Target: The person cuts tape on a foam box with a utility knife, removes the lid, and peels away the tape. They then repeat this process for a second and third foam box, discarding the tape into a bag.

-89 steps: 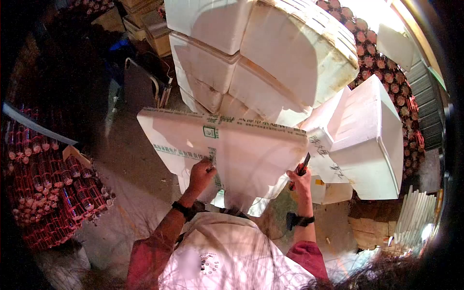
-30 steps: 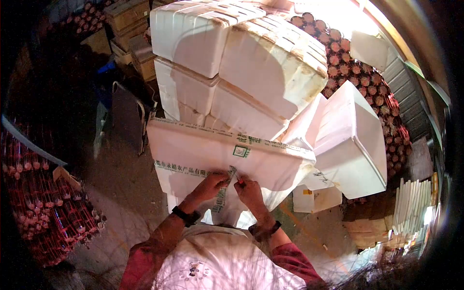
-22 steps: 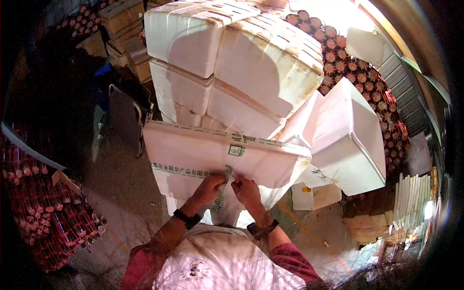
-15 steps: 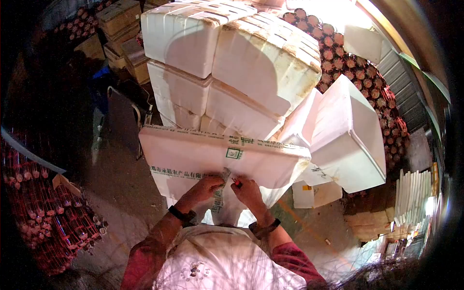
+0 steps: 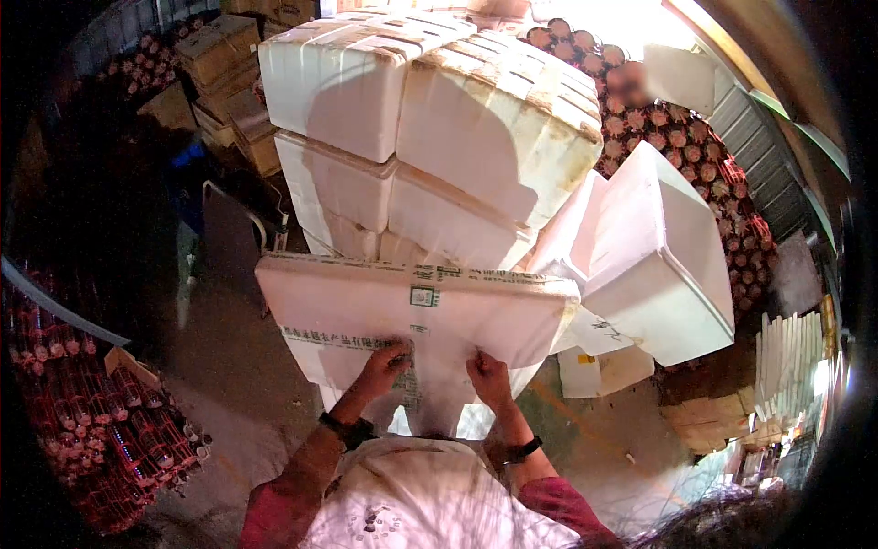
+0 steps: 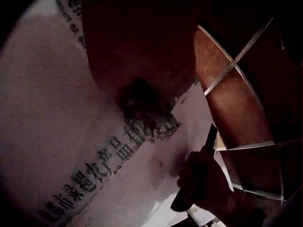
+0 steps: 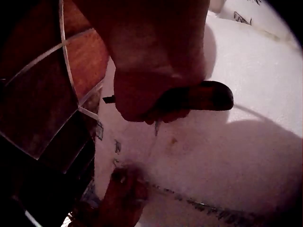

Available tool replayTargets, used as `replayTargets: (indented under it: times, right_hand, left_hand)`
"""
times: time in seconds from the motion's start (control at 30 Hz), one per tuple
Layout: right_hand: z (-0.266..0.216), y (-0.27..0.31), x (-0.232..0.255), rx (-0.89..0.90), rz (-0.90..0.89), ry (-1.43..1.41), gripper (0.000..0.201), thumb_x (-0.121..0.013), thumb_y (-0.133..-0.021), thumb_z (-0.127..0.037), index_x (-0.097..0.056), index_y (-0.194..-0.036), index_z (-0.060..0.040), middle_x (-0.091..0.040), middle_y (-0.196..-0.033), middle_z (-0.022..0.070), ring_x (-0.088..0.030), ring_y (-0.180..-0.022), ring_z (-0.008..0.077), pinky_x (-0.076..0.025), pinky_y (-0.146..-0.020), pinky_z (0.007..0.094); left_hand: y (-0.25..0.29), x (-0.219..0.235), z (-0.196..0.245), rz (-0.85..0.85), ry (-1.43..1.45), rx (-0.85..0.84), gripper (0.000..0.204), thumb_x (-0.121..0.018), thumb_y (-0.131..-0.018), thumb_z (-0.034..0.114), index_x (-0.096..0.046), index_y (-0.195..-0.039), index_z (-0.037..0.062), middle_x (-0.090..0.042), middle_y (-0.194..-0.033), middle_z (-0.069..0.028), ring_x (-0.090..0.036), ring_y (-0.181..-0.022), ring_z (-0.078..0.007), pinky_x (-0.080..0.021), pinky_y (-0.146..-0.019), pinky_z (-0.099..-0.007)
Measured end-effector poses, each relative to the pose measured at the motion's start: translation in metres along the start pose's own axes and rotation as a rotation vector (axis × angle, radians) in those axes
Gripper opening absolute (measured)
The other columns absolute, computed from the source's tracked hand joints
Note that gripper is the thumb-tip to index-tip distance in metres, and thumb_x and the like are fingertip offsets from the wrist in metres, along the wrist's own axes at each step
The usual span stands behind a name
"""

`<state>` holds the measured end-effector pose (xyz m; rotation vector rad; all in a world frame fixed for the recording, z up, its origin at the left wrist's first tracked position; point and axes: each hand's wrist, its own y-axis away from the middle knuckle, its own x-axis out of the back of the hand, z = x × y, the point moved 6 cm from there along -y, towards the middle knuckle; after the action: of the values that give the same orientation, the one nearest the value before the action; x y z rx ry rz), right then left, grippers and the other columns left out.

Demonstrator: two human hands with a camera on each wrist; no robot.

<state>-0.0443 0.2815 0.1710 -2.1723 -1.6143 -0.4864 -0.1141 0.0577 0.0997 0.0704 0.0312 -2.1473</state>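
Observation:
A white foam box (image 5: 329,302) with green-printed tape (image 5: 338,340) stands in front of the person's body. The left hand (image 5: 382,368), fingers curled, pinches the printed tape; in the left wrist view the tape (image 6: 109,158) looks crumpled at the fingertips of the left hand (image 6: 142,56). To its right, the right hand (image 5: 490,379) is close to the box face. The right wrist view shows the right hand (image 7: 147,90) gripping a dark utility knife (image 7: 215,95), its tip pointing left, with a small sliver below the fingers.
Large white foam boxes (image 5: 485,119) are stacked behind. An open white box (image 5: 631,247) stands at the right. Bundles in red netting (image 5: 110,421) lie at the left; more (image 5: 677,137) are piled behind at the right. Wooden boxes (image 5: 219,55) sit back left.
The hands came together at the middle tape, then moved apart, the right hand shifting to the right and the left slightly left. The box sits slightly lower in view.

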Motion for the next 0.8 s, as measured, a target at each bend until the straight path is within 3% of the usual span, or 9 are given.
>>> replayTargets:
  times: [0.07,0.13,0.27,0.37,0.43,0.53,0.57,0.67,0.8]
  right_hand:
    - [0.022,-0.007,0.000,0.056,0.037,-0.055,0.021,-0.069,-0.085,-0.006,-0.052,-0.074,-0.0011,-0.039,-0.063,-0.0052,-0.036,-0.061,0.0057,-0.034,-0.054,0.0239]
    - [-0.035,-0.022,0.009,0.064,0.025,-0.073,0.017,-0.071,-0.085,-0.011,-0.061,-0.098,-0.0035,-0.040,-0.060,0.0012,-0.039,-0.056,0.0103,-0.040,-0.053,0.0281]
    - [-0.166,-0.066,0.012,0.061,-0.118,0.112,0.080,-0.077,-0.080,-0.013,-0.032,-0.146,-0.0064,-0.054,-0.066,0.0049,-0.055,-0.063,0.0173,-0.047,-0.062,0.0313]
    - [-0.154,-0.092,-0.011,0.240,-0.253,0.425,0.091,-0.077,-0.079,-0.014,-0.020,-0.149,-0.0030,-0.066,-0.081,0.0105,-0.064,-0.078,0.0296,-0.051,-0.070,0.0380]
    - [-0.139,-0.096,-0.005,0.136,-0.263,0.398,0.089,-0.079,-0.077,-0.019,-0.027,-0.147,-0.0024,-0.065,-0.086,0.0123,-0.063,-0.082,0.0256,-0.050,-0.073,0.0369]
    - [-0.113,-0.109,0.017,-0.007,-0.232,0.354,0.080,-0.078,-0.075,-0.012,-0.035,-0.142,-0.0025,-0.059,-0.079,0.0093,-0.058,-0.074,0.0204,-0.049,-0.070,0.0341]
    - [-0.122,-0.107,0.027,-0.042,-0.251,0.419,0.076,-0.075,-0.077,-0.013,-0.035,-0.140,-0.0032,-0.062,-0.085,0.0130,-0.061,-0.079,0.0263,-0.049,-0.071,0.0381]
    - [-0.104,-0.113,0.049,-0.020,-0.225,0.420,0.063,-0.073,-0.078,-0.014,-0.039,-0.131,-0.0063,-0.065,-0.087,0.0159,-0.064,-0.081,0.0322,-0.049,-0.070,0.0422]
    - [-0.117,-0.107,0.066,-0.041,-0.175,0.447,0.056,-0.074,-0.078,-0.016,-0.043,-0.125,-0.0094,-0.064,-0.086,0.0192,-0.065,-0.079,0.0365,-0.050,-0.069,0.0439]
  left_hand:
    - [0.010,0.002,-0.038,0.027,0.200,0.078,0.017,-0.062,-0.089,0.004,-0.057,-0.105,-0.0008,-0.061,-0.096,-0.0066,-0.058,-0.084,-0.0174,-0.049,-0.078,-0.0322]
    - [0.014,-0.001,-0.030,0.049,0.240,0.083,0.021,-0.063,-0.091,0.007,-0.060,-0.110,-0.0016,-0.061,-0.094,-0.0014,-0.056,-0.087,-0.0120,-0.048,-0.078,-0.0284]
    - [0.021,-0.018,-0.009,-0.091,0.309,0.184,0.025,-0.062,-0.089,0.006,-0.060,-0.113,-0.0019,-0.062,-0.094,-0.0025,-0.058,-0.089,-0.0126,-0.048,-0.078,-0.0295]
    - [0.028,-0.023,0.000,-0.126,0.126,0.145,0.027,-0.063,-0.086,0.009,-0.061,-0.110,-0.0019,-0.062,-0.093,-0.0032,-0.058,-0.087,-0.0133,-0.048,-0.078,-0.0308]
    - [0.032,-0.018,0.011,-0.093,0.120,0.123,0.019,-0.063,-0.081,0.012,-0.063,-0.095,-0.0012,-0.059,-0.086,-0.0023,-0.055,-0.079,-0.0130,-0.047,-0.074,-0.0308]
    - [0.060,0.011,-0.042,0.012,0.276,0.045,0.010,-0.059,-0.079,0.008,-0.059,-0.086,0.0002,-0.055,-0.079,-0.0012,-0.051,-0.074,-0.0124,-0.045,-0.069,-0.0290]
    - [0.073,0.025,-0.065,0.183,0.425,0.248,0.004,-0.055,-0.078,0.005,-0.053,-0.078,0.0029,-0.050,-0.073,-0.0006,-0.048,-0.071,-0.0110,-0.043,-0.067,-0.0288]
    - [0.124,0.069,-0.125,0.387,0.519,0.175,0.012,-0.060,-0.080,0.015,-0.060,-0.089,0.0066,-0.058,-0.081,0.0003,-0.057,-0.074,-0.0125,-0.049,-0.067,-0.0279]
    - [0.151,0.089,-0.080,0.432,0.515,0.501,0.010,-0.053,-0.085,0.008,-0.052,-0.076,0.0037,-0.050,-0.069,-0.0031,-0.054,-0.061,-0.0156,-0.046,-0.054,-0.0339]
